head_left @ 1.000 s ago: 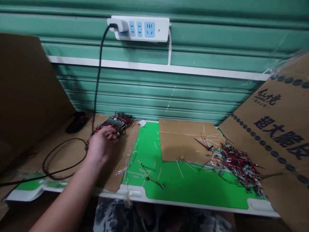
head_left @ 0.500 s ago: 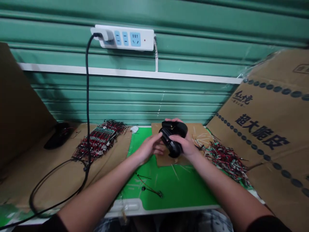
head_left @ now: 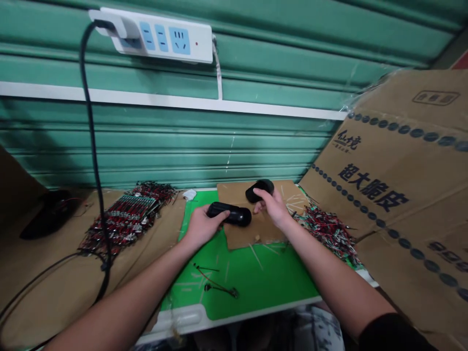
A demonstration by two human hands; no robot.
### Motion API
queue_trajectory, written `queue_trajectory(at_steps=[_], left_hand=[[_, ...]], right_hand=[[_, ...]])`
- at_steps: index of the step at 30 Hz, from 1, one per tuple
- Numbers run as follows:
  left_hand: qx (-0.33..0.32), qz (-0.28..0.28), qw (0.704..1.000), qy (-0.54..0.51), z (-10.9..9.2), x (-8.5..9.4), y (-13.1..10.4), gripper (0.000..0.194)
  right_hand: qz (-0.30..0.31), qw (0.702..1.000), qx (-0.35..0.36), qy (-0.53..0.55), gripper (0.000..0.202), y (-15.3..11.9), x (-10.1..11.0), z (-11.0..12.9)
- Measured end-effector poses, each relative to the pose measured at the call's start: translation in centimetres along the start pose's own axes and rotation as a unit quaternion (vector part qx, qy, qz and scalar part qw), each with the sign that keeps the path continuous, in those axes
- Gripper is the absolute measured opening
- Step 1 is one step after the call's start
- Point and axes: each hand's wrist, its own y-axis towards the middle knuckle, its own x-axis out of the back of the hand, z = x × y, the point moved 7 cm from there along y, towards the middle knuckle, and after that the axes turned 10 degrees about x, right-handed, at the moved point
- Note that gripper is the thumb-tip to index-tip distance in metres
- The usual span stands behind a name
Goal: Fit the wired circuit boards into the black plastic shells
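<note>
Black and glossy, an elongated object (head_left: 239, 216) is pinched between the thumb and the fingers of the left hand (head_left: 204, 224), over the left part of a brown cardboard sheet (head_left: 239, 238). The right hand (head_left: 276, 207) pinches a second black piece (head_left: 260, 190), with the thumb laid on it; this piece is farther back, apart from the first. Whether either one touches the cardboard, I cannot tell. Under the sheet is the green worktop (head_left: 270, 278), where a small wired part (head_left: 233, 292) rests closer to the person. At right lies a tangled wire pile (head_left: 329, 229); at left, a bundle of wired strips (head_left: 127, 212) lies upon another cardboard (head_left: 161, 239).
</note>
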Motion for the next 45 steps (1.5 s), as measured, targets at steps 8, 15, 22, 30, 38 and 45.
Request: queue_trajectory(at_steps=[8, 15, 22, 30, 38, 45], left_hand=[[-0.122, -0.134, 0.934, 0.308, -2.5, 1.8, -1.1, 0.039], [-0.099, -0.081, 0.900, 0.417, -2.2, 0.6, -1.5, 0.056], [-0.108, -0.062, 0.912, 0.391, -1.8, -0.2, -1.9, 0.064], [-0.112, -0.249, 0.830, 0.486, -5.6, 5.3, -2.0, 0.035], [0.109, -0.458, 0.741, 0.479, -6.8, 16.7, -1.6, 0.094], [0.241, -0.348, 0.785, 0.452, -4.0, 21.8, -0.2, 0.123]], right_hand=[[-0.069, 0.975, 0.006, -0.210, 0.030, 1.8, 3.8, -0.7], [-0.007, 0.935, 0.037, -0.352, 0.021, 2.3, 3.6, -1.4], [0.102, 0.893, 0.051, -0.436, 0.021, 0.0, 0.3, -1.6], [0.192, 0.838, 0.074, -0.506, 0.033, -1.5, -1.5, -1.2], [0.177, 0.835, 0.077, -0.516, 0.041, -1.9, -1.7, 0.0], [0.193, 0.820, 0.089, -0.531, 0.041, -2.1, -1.9, -0.4]])
